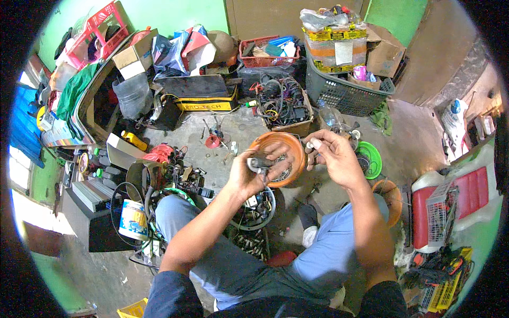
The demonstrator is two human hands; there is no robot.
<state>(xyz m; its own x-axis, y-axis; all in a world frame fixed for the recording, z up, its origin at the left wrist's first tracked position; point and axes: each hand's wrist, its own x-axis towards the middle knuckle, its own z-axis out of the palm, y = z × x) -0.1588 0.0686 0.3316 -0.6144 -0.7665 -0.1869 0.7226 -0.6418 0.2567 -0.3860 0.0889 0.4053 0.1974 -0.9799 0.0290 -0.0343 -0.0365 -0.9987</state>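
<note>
My left hand (pixel 247 175) is raised over the floor, palm up, fingers stretched forward. Between its thumb and palm sits a small dark grey part (pixel 259 163) with a rounded end; its exact kind does not show. My right hand (pixel 335 153) is closed in a pinch at about the same height, a short gap away. Something small and pale shows at its fingertips, too small to name. Below and beyond both hands stands an orange basin (pixel 297 153) with small metal pieces in it. Nearer my knees, a pale bucket (pixel 253 227) holds assorted parts.
A box of tangled cables (pixel 286 108) stands beyond the basin. To the right are a green bowl (pixel 374 155) and another orange container (pixel 391 197). A dark laundry basket (pixel 344 100) stands at the back. Heaped parts (pixel 186 177) and a paint bucket (pixel 132 220) lie left.
</note>
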